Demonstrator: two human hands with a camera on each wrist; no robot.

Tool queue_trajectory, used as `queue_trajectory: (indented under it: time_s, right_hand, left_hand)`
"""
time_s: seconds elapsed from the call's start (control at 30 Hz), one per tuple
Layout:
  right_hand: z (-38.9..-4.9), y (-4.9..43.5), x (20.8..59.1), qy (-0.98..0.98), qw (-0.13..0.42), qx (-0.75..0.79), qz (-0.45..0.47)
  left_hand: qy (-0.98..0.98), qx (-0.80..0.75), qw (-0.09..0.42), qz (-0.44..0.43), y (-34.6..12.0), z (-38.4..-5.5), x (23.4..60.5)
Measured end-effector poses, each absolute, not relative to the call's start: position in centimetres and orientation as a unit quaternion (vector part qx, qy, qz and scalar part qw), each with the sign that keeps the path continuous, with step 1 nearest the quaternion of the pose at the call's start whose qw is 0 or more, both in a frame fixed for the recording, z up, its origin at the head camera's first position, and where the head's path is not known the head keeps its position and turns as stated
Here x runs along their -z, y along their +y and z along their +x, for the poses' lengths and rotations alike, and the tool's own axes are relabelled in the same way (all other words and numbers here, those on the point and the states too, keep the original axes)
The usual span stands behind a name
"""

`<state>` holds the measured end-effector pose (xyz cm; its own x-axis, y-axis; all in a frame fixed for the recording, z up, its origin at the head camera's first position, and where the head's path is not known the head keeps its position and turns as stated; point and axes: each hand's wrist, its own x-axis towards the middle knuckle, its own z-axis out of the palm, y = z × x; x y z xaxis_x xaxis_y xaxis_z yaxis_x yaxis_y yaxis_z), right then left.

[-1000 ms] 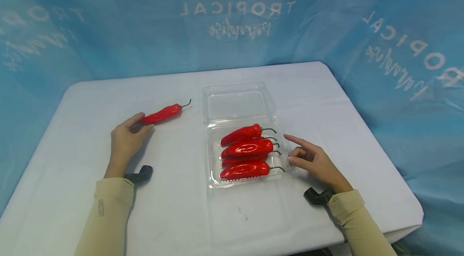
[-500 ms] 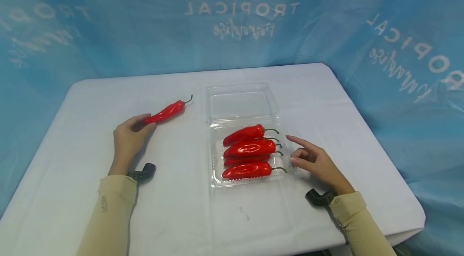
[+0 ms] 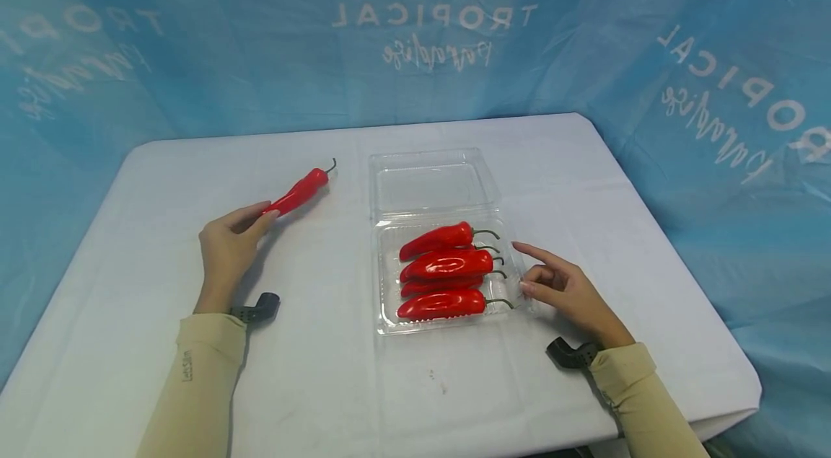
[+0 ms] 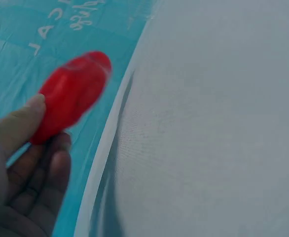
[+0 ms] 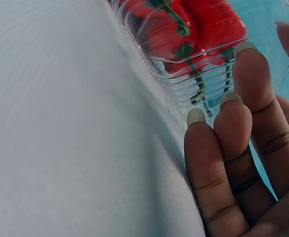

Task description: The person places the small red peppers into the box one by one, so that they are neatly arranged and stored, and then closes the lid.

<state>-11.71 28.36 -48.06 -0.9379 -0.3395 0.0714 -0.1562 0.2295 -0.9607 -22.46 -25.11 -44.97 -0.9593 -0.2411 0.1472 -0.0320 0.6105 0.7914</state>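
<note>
A red chili pepper (image 3: 301, 191) is pinched near its pointed end between the thumb and fingers of my left hand (image 3: 227, 245), left of the table's middle. Its green stem points up and away to the right. In the left wrist view the same chili pepper (image 4: 73, 94) looks slightly blurred. A clear plastic clamshell container (image 3: 384, 299) stands open at mid-table, with several red chili peppers (image 3: 448, 265) lying in its base. My right hand (image 3: 565, 292) is at the container's right side, fingers loosely bent. In the right wrist view its fingertips (image 5: 255, 74) are close against the ribbed wall; firm contact is unclear.
The container's lid (image 3: 428, 187) lies folded back toward the far side. A white cloth covers the table (image 3: 311, 371). Blue printed sheeting (image 3: 422, 90) hangs behind and at both sides. Each wrist wears a black camera mount (image 3: 260, 308).
My left hand has tilted the chili pepper, so its stem end has swung upward and away. The right hand has kept its place by the container. The head view has shifted slightly.
</note>
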Motion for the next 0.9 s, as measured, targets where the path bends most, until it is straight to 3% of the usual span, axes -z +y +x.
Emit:
queue_trajectory:
  time_s: [0.33, 0.67, 0.9]
  right_hand:
    - [-11.7, 28.3, 48.1, 0.782, 0.073, 0.599, -0.158]
    - [-11.8, 28.3, 48.2, 0.782, 0.075, 0.599, -0.155]
    - [-11.9, 28.4, 48.2, 0.780, 0.075, 0.600, -0.160]
  left_hand:
    - [-0.880, 0.456, 0.125, 0.041, -22.1, -21.1, 43.0]
    - [-0.848, 0.484, 0.186, -0.105, -17.9, -19.4, 41.6]
    - [-0.815, 0.515, 0.172, -0.202, -14.5, -17.4, 40.8]
